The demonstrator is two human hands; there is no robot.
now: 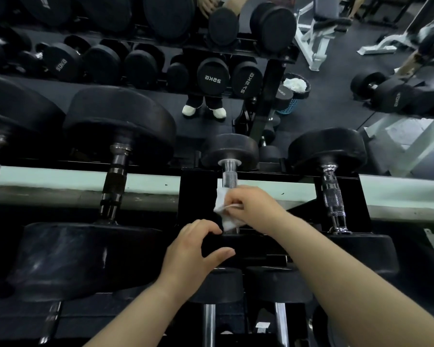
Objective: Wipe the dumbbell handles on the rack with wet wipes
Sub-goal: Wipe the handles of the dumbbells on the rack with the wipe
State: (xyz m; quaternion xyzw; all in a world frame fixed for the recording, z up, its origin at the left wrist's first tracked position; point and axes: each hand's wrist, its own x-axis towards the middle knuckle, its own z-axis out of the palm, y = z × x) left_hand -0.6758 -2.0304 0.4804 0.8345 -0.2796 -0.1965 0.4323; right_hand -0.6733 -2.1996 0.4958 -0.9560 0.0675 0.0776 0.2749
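A small black dumbbell lies on the rack's top row, its chrome handle [229, 175] running away from me. My right hand [251, 206] grips a white wet wipe [223, 209] wrapped round the near part of that handle. My left hand [193, 249] holds the dumbbell's near black head [238, 242], thumb and fingers curved around its edge. The lower part of the handle is hidden by the wipe and my right hand.
A bigger dumbbell with a dark handle [114, 179] lies to the left and one with a knurled chrome handle [332, 196] to the right. More handles [209, 324] show on the lower row. A mirror behind reflects the rack and a bin [292, 96] holding used wipes.
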